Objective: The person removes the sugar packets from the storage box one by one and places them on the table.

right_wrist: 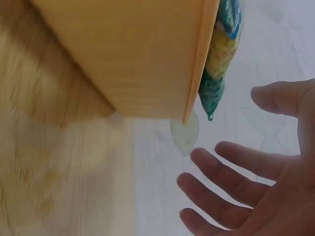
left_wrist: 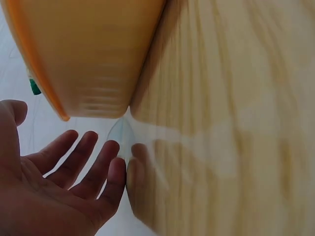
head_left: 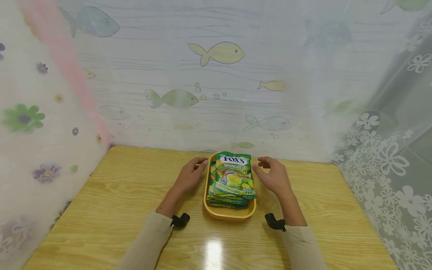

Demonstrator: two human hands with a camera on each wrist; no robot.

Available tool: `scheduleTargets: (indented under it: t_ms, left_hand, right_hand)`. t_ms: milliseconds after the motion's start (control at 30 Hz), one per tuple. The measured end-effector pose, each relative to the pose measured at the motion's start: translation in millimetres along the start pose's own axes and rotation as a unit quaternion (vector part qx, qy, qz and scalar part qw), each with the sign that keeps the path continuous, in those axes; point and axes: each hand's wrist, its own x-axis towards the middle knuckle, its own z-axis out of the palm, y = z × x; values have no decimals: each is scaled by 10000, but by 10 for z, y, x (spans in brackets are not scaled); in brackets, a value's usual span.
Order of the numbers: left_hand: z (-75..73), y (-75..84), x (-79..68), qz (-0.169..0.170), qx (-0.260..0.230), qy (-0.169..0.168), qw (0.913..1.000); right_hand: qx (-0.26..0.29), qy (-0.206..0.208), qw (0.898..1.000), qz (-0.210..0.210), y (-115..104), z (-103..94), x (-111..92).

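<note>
A yellow-orange plastic basket (head_left: pixel 229 216) stands at the far middle of the table. Several green candy bags (head_left: pixel 233 178) lie stacked in it, the top one printed FOX'S SPRING TEA. To the basket's left is my left hand (head_left: pixel 191 173), its fingers spread and loosely bent, nothing held; in the left wrist view its fingers (left_wrist: pixel 106 162) are apart from the basket wall (left_wrist: pixel 88 59). On the other side my right hand (head_left: pixel 274 175) is held beside the basket with relaxed fingers. The right wrist view shows its fingers (right_wrist: pixel 226 182) near the basket wall (right_wrist: pixel 133 54) and a protruding candy bag (right_wrist: pixel 216 73), touching neither.
The wood-grain table (head_left: pixel 111 198) ends at a back wall covered by a fish-print curtain (head_left: pixel 216 93). A flower-print sheet (head_left: pixel 30 150) hangs at the left, and a lace-patterned curtain (head_left: pixel 395 180) at the right. A black wrist camera (head_left: pixel 180 220) sits on the left sleeve.
</note>
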Motion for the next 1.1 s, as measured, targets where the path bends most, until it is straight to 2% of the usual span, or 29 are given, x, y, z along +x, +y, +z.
scheduleTargets:
  t_ms: [300, 467, 633, 900, 1100]
  left_hand:
    - [97, 67, 50, 5, -311, 50, 9995]
    - [116, 29, 60, -29, -561, 27, 9984]
    - [113, 0, 44, 99, -810, -49, 9967]
    - [125, -56, 20, 112, -1416, -155, 9897]
    - [134, -139, 8, 129, -1711, -163, 9850]
  right_hand:
    - [99, -190, 9998, 59, -80, 58, 49]
    - [112, -283, 9995, 105, -115, 78, 57]
    - [162, -469, 9988, 57, -161, 100, 49]
    - [-95, -597, 9982, -1, -201, 119, 26]
    - [132, -617, 9979, 174, -201, 134, 33]
